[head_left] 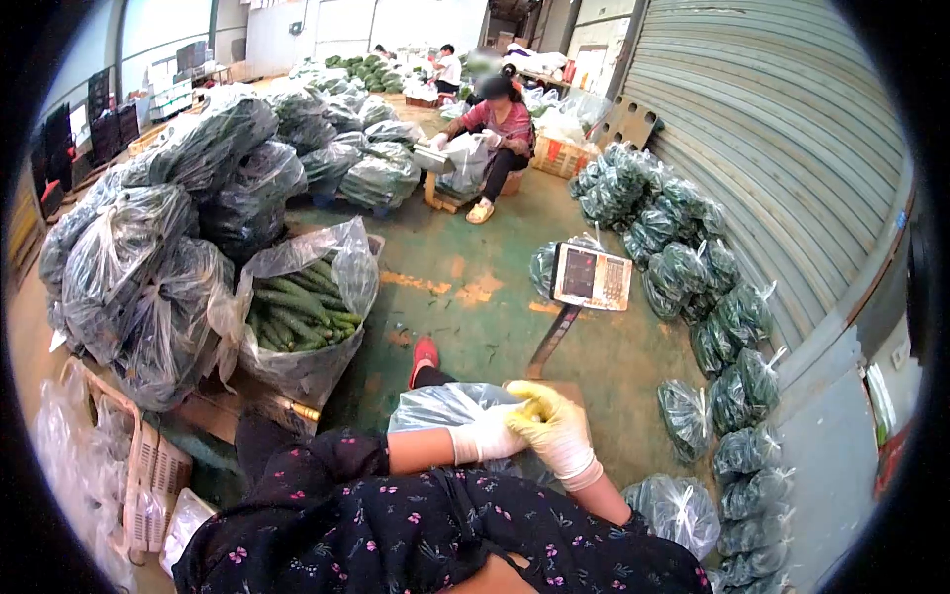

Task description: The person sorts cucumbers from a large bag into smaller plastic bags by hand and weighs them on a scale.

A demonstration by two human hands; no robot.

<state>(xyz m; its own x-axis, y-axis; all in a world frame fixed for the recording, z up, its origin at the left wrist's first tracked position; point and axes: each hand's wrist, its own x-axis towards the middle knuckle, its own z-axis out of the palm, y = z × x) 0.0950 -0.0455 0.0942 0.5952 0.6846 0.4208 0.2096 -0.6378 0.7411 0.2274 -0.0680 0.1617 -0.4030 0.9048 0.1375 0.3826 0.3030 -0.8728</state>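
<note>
Both hands wear thin gloves and meet close in front of my body, over a clear plastic bag [440,404]. My left hand [481,436], in a white glove, is closed at the bag's gathered neck, its fingertips partly behind the other hand. My right hand [554,428], in a yellowish glove, is curled with thumb and fingers pinched together at the same spot. The bag's contents are mostly hidden by my hands and sleeves. Just beyond stands a weighing scale, with its display [592,277] on a post [552,342].
An open bag of cucumbers [302,309] stands left, beside piled full bags [129,257]. A plastic crate [148,475] holds loose bags. Tied bags [744,386] line the right side along a shutter [782,129]. A seated co-worker [495,124] handles a bag ahead; others sit farther back.
</note>
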